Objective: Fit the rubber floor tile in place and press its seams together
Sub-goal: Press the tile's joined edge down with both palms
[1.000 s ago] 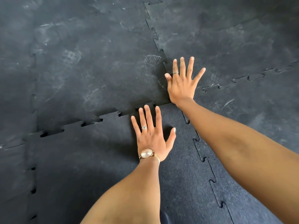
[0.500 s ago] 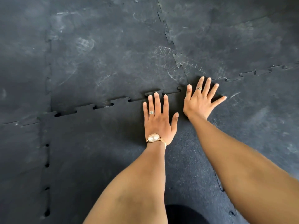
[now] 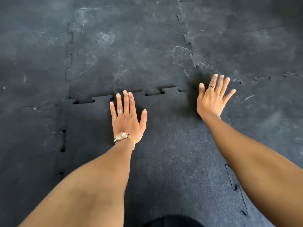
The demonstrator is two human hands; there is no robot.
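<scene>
A dark speckled rubber floor tile with jigsaw edges lies under me among other tiles. Its far seam runs left to right and shows small gaps between the teeth. My left hand, with a ring and a gold watch, lies flat on the tile, fingers spread, fingertips at the far seam. My right hand is flat and spread at the tile's far right corner, slightly blurred. Neither hand holds anything.
Scuffed dark tiles with chalky marks surround the speckled one on every side. The left seam shows several open holes. The right seam runs under my right forearm. A dark rounded shape sits at the bottom edge.
The view has shifted, so the seam sits lower in the frame. My left hand slid left along the far seam. My right hand came back from the far tile to the corner.
</scene>
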